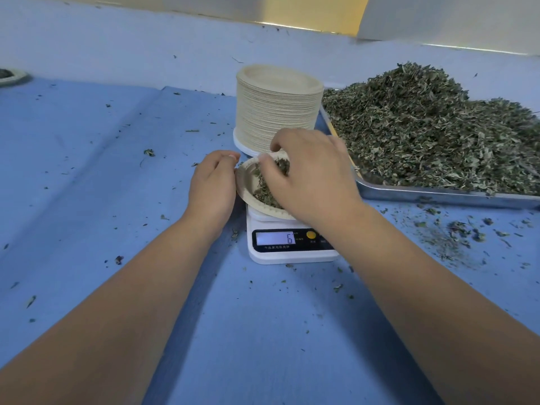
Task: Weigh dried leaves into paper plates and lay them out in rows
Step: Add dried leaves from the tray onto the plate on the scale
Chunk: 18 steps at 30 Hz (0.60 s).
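Observation:
A paper plate (246,182) with dried leaves (264,194) in it sits on a white digital scale (289,244) whose display reads 6. My right hand (309,176) hovers over the plate, its curled fingers pinching a tuft of leaves. My left hand (214,182) sits at the plate's left rim with fingers curled against the edge. A tall stack of paper plates (277,109) stands just behind the scale. A heap of dried leaves (432,127) fills a metal tray (438,195) to the right.
Blue cloth (117,171) covers the table, scattered with leaf crumbs, densest at the right below the tray. One filled plate (11,77) shows at the far left edge. A pale wall ledge runs along the back.

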{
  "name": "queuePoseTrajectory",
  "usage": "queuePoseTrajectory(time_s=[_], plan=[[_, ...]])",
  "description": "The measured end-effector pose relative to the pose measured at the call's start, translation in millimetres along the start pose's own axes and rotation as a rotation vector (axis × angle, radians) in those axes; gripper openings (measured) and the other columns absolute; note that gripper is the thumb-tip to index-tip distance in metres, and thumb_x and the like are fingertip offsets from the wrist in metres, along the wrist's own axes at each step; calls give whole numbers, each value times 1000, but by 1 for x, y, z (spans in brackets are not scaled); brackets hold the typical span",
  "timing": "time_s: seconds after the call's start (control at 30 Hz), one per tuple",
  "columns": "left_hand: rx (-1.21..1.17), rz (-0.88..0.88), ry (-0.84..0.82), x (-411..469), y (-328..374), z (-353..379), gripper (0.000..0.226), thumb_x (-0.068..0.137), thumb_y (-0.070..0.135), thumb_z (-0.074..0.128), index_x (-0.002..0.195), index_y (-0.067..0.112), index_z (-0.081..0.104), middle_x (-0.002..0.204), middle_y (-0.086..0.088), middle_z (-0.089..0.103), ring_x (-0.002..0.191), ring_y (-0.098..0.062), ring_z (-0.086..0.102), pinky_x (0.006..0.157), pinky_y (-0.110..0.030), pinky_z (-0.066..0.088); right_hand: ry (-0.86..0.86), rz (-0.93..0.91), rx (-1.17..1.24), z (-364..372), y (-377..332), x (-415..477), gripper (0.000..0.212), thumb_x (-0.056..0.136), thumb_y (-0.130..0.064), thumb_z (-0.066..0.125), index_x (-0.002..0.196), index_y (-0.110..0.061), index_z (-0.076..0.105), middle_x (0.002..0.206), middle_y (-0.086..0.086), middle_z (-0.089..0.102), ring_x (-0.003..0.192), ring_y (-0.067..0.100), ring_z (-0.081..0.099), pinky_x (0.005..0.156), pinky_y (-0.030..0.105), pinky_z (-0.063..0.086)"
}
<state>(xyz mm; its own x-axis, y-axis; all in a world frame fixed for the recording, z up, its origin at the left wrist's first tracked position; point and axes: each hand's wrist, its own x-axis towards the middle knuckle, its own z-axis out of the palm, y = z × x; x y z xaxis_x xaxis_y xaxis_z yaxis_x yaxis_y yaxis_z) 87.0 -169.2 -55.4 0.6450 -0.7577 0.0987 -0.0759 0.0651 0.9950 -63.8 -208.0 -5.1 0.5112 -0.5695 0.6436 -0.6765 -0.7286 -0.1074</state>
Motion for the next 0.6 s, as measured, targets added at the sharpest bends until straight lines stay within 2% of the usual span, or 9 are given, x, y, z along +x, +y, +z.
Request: queuePoseTrajectory(time_s=[0.1, 0.2, 0.27, 0.37, 0.43, 0.5, 0.6], plan=[[-7, 6, 0, 0, 0, 0, 31, 81, 39, 49, 98, 28, 71, 105, 12, 71, 103, -11, 65, 101, -43, 52, 38, 24, 26, -6, 19, -2, 30, 95, -43, 48, 106, -21, 65, 93, -8, 64, 93, 20, 59, 95, 38, 33], [-38, 35, -3, -2, -1, 1, 34, 79, 33, 54, 107, 24, 71, 100, 10, 70, 92, -8, 65, 89, -34, 54, 0, 31, 113, -5, 32, -11, 31, 95, -43, 52, 111, -21, 67, 97, -11, 64, 98, 16, 59, 98, 37, 35], [-36, 50, -22, -2, -1, 1, 38, 78, 32, 58, 112, 23, 70, 107, 7, 71, 98, -9, 67, 86, -28, 52, -5, -15, 141, -2, 35, -17, 31, 95, -45, 53, 111, -22, 67, 94, -14, 59, 99, 13, 56, 97, 34, 32], [-12, 68, -60, -1, -1, 1, 36, 84, 30, 65, 119, 22, 68, 119, 5, 70, 110, -10, 67, 96, -31, 54, -31, -14, 183, -2, 43, -16, 35, 94, -48, 51, 113, -24, 66, 105, -13, 64, 107, 12, 56, 102, 34, 34], [-5, 87, -90, -2, -1, -1, 34, 90, 27, 67, 123, 22, 67, 123, 9, 68, 115, -7, 65, 104, -34, 52, -29, 37, 219, -5, 51, -15, 36, 94, -48, 52, 115, -22, 66, 108, -9, 66, 109, 15, 57, 104, 42, 40], [11, 106, -124, -3, -1, -1, 42, 84, 37, 69, 125, 28, 65, 128, 15, 64, 124, -1, 58, 109, -32, 46, -40, 91, 241, -7, 59, -15, 37, 93, -46, 53, 117, -21, 65, 105, -10, 62, 109, 18, 56, 101, 45, 44], [83, 166, -171, -4, -2, 0, 53, 76, 51, 72, 127, 41, 61, 141, 19, 54, 135, 7, 42, 112, -30, 38, -83, 151, 244, -6, 69, -17, 34, 96, -45, 54, 120, -22, 63, 103, -14, 53, 110, 17, 54, 97, 40, 43]])
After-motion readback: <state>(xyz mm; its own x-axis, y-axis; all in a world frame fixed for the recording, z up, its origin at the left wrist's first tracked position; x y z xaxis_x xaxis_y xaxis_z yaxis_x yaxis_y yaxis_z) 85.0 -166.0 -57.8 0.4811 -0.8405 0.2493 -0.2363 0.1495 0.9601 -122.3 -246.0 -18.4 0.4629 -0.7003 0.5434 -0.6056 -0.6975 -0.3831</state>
